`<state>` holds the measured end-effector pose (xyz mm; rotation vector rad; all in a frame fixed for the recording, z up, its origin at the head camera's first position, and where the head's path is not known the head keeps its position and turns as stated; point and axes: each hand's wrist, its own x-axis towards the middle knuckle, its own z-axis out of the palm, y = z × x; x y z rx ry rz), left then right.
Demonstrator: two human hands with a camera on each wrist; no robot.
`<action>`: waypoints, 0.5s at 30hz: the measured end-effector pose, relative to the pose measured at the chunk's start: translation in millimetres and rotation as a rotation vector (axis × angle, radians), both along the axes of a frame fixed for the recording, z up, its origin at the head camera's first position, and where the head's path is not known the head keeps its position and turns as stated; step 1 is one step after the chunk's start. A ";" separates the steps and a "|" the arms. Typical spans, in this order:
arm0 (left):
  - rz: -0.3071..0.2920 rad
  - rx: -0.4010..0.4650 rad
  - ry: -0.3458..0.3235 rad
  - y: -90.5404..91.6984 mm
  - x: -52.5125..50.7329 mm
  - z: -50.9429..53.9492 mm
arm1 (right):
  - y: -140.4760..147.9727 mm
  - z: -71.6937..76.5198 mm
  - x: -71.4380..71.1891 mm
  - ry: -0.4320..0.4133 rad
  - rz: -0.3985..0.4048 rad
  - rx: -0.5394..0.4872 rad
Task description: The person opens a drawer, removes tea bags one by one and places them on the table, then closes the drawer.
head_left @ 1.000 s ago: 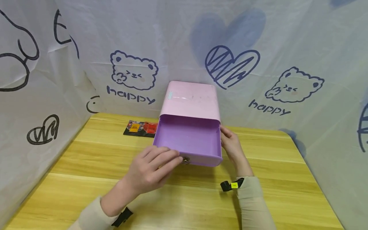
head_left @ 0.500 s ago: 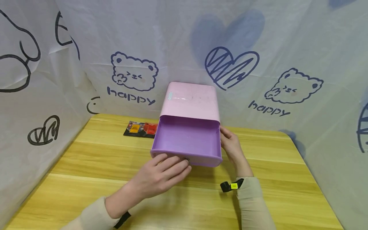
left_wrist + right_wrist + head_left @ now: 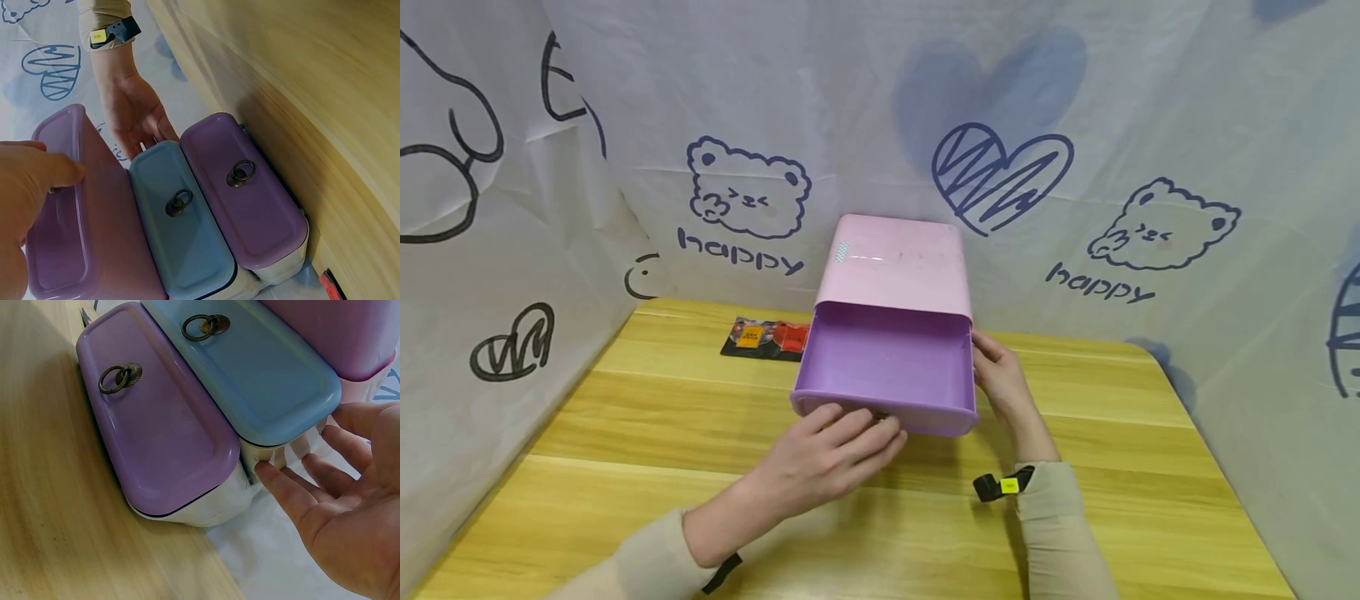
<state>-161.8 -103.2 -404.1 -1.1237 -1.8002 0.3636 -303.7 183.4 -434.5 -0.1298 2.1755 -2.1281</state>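
A pink cabinet [image 3: 898, 267] stands against the back cloth, its top purple drawer [image 3: 887, 358] pulled out with nothing inside. My left hand [image 3: 827, 458] rests its fairly straight fingers on that drawer's front, around the brass pull. In the left wrist view the pull is mostly hidden by the hand. My right hand [image 3: 1006, 387] touches the cabinet's right side with extended fingers. Below the pulled-out drawer, the wrist views show a blue drawer [image 3: 187, 244] and a lower purple drawer [image 3: 165, 440], both pushed in, each with a ring pull.
A dark flat packet [image 3: 767, 337] with yellow and red patches lies left of the cabinet, partly hidden by it. The wooden table [image 3: 647, 417] meets a white printed cloth [image 3: 872, 108] at the back and sides.
My left hand has slid down from the drawer's top edge onto its front and a little to the right. The drawer and the right hand stay about where they were.
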 end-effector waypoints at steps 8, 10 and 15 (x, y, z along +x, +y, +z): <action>0.032 -0.012 -0.021 1.7 0.3 -0.5 | -1.2 0.6 -0.5 -0.006 0.002 -0.002; 0.028 -0.013 -0.021 2.4 -0.1 -0.3 | -1.0 0.5 -0.6 -0.007 -0.001 0.001; 0.017 -0.009 -0.030 4.4 -0.2 0.3 | -1.5 0.7 0.1 -0.007 -0.007 -0.002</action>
